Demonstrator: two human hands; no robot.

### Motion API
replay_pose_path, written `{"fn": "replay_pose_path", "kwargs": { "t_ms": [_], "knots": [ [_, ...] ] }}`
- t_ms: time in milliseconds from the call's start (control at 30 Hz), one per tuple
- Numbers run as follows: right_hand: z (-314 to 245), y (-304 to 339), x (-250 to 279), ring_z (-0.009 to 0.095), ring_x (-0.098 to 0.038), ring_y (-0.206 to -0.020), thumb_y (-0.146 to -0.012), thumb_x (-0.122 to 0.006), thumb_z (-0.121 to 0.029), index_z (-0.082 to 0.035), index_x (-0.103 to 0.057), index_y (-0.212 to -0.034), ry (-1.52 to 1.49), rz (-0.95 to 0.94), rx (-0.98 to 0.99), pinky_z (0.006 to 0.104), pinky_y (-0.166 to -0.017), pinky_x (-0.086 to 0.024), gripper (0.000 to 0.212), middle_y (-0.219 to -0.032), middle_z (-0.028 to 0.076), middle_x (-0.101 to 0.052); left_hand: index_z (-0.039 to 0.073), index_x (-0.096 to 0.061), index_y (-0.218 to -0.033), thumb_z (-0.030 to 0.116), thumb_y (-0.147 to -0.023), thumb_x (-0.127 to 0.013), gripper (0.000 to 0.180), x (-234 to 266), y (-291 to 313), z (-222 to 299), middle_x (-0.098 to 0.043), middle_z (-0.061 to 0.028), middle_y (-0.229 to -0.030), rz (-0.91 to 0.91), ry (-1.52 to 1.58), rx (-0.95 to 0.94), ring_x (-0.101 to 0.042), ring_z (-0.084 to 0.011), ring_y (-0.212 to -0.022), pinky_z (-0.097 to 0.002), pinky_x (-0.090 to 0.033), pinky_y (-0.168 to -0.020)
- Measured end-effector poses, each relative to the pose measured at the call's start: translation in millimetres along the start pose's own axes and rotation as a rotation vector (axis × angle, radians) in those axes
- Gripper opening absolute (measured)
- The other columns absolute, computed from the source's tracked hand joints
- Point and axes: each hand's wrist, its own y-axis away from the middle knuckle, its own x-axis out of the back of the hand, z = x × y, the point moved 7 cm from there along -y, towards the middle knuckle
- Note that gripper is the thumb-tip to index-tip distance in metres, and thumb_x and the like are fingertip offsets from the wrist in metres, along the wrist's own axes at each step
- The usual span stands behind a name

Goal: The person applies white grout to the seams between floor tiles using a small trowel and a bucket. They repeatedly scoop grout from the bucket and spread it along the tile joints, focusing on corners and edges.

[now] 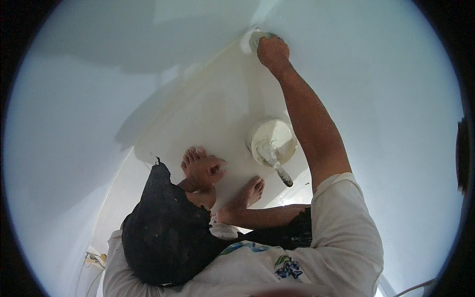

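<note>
My right hand (273, 51) reaches far forward to the corner where the walls meet the floor. Its fingers are closed on a flat pale-green piece (254, 41), pressed against the wall's foot; its exact kind does not show. Below my right forearm stands a round tub (284, 132) of white paste. A putty knife (281, 172) lies across the tub, its blade in the paste and its dark handle over the near rim. My left hand (210, 171) is low beside my left foot, fingers curled; whether something is in them is hidden.
Pale walls (386, 99) rise on both sides of a narrow whitish floor (213, 119). My bare feet (255, 190) and bent knee in dark trousers (166, 232) take up the near part. A cable (413, 287) runs at the lower right, and small yellowish fittings (96, 258) sit at lower left.
</note>
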Motion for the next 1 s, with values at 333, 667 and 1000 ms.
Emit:
{"fn": "replay_pose_path", "kwargs": {
  "t_ms": [333,667,1000],
  "knots": [
    [66.3,93.8,-20.4,0.037,-0.073,-0.106,-0.095,-0.058,-0.016,-0.005,-0.078,-0.106,-0.007,-0.169,-0.121,0.0493,-0.092,-0.06,0.026,-0.109,0.021,-0.076,0.02,-0.074,-0.124,0.037,-0.089,-0.076,0.038,12.5,-8.3,-1.8,-0.072,-0.0064,-0.111,-0.004,0.061,0.019,-0.057,-0.0355,-0.117,-0.0574,-0.039,-0.106],
    [179.7,201.2,-97.4,0.029,-0.074,-0.105,-0.1,-0.062,-0.015,0.004,-0.064,-0.126,-0.647,-0.195,-0.325,0.0454,-0.08,-0.065,0.032,-0.113,0.019,-0.073,0.019,-0.073,-0.125,0.035,-0.091,-0.075,0.038,14.8,-9.0,2.1,-0.071,-0.0068,-0.111,-0.05,0.097,0.029,-0.058,-0.0339,-0.115,-0.055,-0.041,-0.104],
    [70.3,73.9,-104.4,0.023,-0.071,-0.088,-0.099,-0.063,-0.009,0.0,-0.064,-0.128,-1.658,0.081,-0.673,0.0397,-0.068,-0.066,0.031,-0.108,0.011,-0.07,0.018,-0.072,-0.126,0.032,-0.092,-0.074,0.038,16.4,-7.7,-0.5,-0.071,-0.0072,-0.111,-0.046,0.17,0.081,-0.059,-0.0322,-0.114,-0.0527,-0.043,-0.101]
  ]
}}
